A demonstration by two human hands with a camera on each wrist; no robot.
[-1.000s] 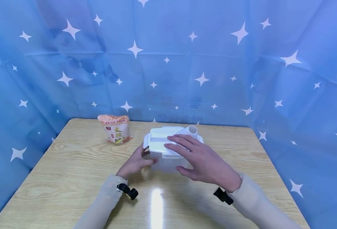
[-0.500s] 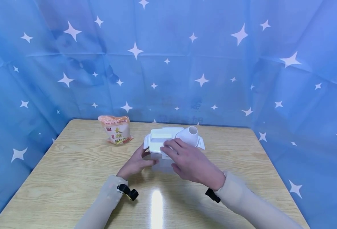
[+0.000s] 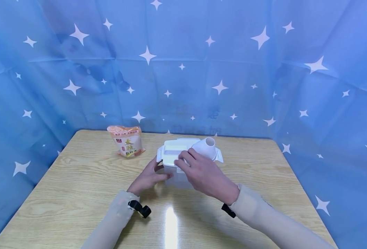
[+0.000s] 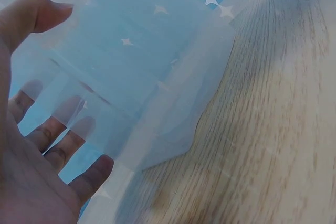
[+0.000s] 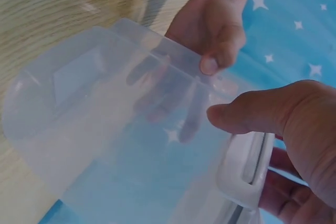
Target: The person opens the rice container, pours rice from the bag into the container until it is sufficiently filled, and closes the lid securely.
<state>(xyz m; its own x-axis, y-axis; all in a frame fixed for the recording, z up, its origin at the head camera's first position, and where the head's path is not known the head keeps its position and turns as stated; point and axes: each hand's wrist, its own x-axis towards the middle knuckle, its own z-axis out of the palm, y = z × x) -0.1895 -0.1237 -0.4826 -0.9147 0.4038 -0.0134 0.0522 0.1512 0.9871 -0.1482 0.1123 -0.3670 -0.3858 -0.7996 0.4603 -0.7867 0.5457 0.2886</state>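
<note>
A translucent plastic storage box (image 3: 179, 180) with a white lid (image 3: 171, 157) stands mid-table. On the lid's right part sits a white tapered cup (image 3: 206, 148), its round opening facing up, partly hidden by my right hand. My left hand (image 3: 148, 178) holds the box's left end, thumb on the front wall and fingers round behind, seen through the plastic in the left wrist view. My right hand (image 3: 203, 174) pinches the lid's front latch (image 5: 236, 169); in the right wrist view its thumb lies by the box wall and its fingers lie over the lid side.
An upright orange and white food bag (image 3: 127, 141) with printed characters stands at the back left, apart from the box. The wooden table (image 3: 62, 193) ends at a blue star-patterned curtain (image 3: 183, 97) behind and at both sides.
My right hand has moved left and down from over the lid, its spread fingers drawing together at the front latch. More of the white cup shows. My left hand stays in place.
</note>
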